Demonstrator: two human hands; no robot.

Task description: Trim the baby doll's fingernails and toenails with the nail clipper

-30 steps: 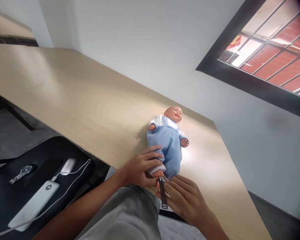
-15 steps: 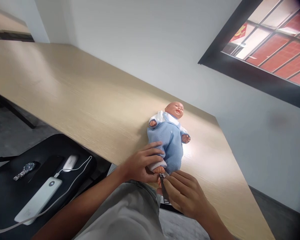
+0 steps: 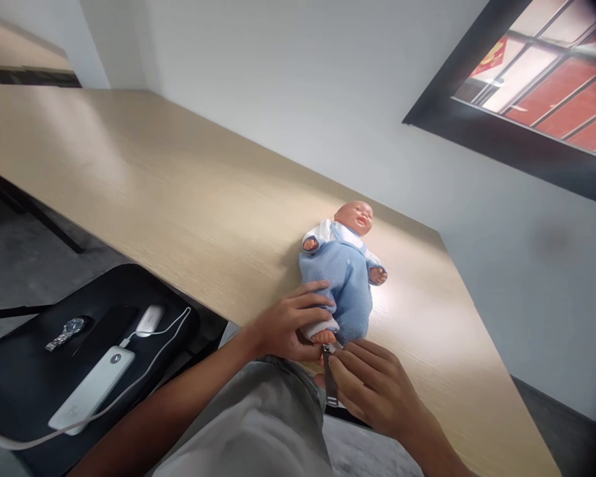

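Note:
A baby doll (image 3: 342, 268) in a blue and white outfit lies on its back on the wooden table (image 3: 218, 218), its feet toward me at the near edge. My left hand (image 3: 295, 324) is wrapped round the doll's lower leg, fingers over the blue trouser leg and thumb below the bare foot (image 3: 324, 336). In my right hand (image 3: 372, 381) is a metal nail clipper (image 3: 330, 381), pinched between thumb and fingers. Its head is at the toes of that foot; whether it touches them I cannot tell. The doll's other foot is mostly hidden by my right hand.
On the left, a black chair seat (image 3: 24, 371) holds a metal wristwatch (image 3: 67, 333), a dark phone-like slab (image 3: 106, 330), a white power bank (image 3: 93, 389) and a small white device (image 3: 149, 320) joined by a cable. Behind the table are a wall and a barred window (image 3: 541, 79).
The whole view has shifted slightly, so everything appears a little further right. Both hands keep their hold, and the clipper stays at the doll's toes.

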